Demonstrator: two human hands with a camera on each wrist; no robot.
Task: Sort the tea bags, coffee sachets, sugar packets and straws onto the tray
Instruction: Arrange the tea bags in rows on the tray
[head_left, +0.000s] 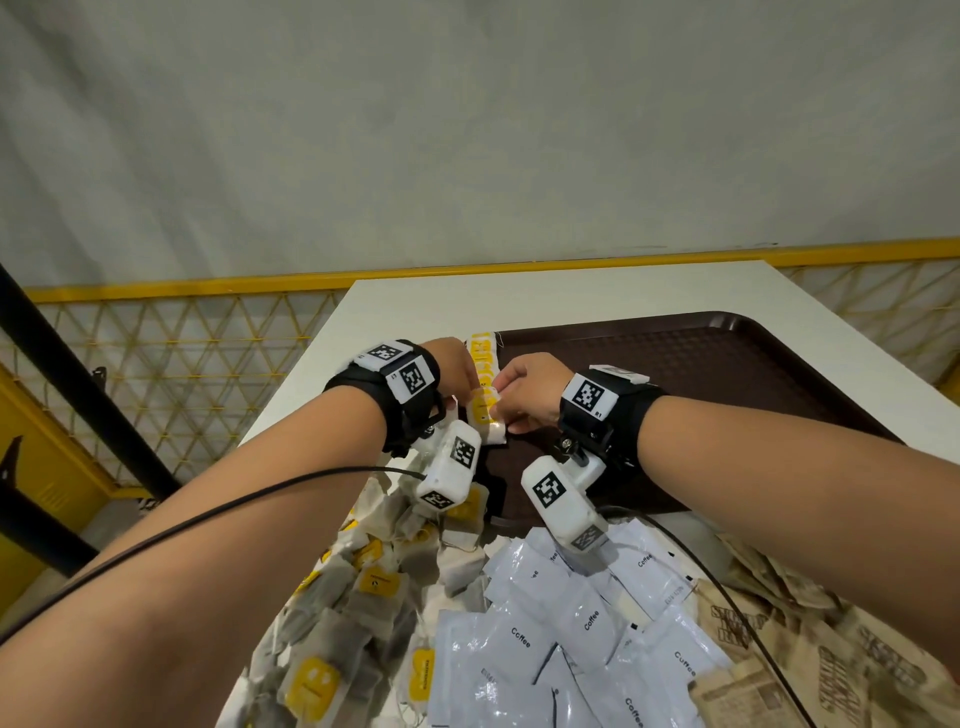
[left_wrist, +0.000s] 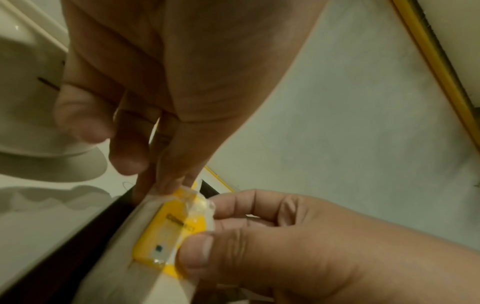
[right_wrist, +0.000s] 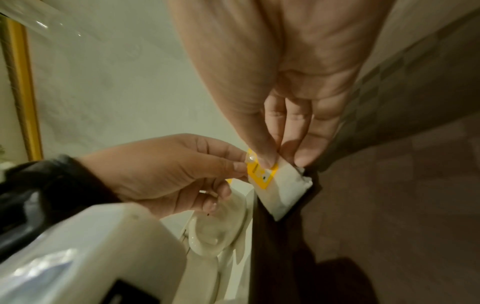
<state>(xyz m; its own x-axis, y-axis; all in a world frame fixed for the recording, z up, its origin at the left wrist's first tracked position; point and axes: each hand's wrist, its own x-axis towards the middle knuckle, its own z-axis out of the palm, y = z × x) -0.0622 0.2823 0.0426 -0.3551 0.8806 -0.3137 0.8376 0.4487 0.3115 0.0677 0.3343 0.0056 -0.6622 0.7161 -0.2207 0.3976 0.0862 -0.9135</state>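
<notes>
Both hands, left hand (head_left: 453, 366) and right hand (head_left: 524, 387), pinch 1 tea bag (head_left: 485, 410) between them at the tray (head_left: 727, 364) edge.

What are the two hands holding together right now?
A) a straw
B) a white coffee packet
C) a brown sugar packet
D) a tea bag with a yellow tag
D: the left hand and the right hand both pinch a tea bag with a yellow tag at the tray's left edge; the coffee sachets lie untouched nearer the person.

A white table (head_left: 426, 306) stands against yellow mesh fencing (head_left: 171, 358) below a pale wall (head_left: 467, 130).
</notes>
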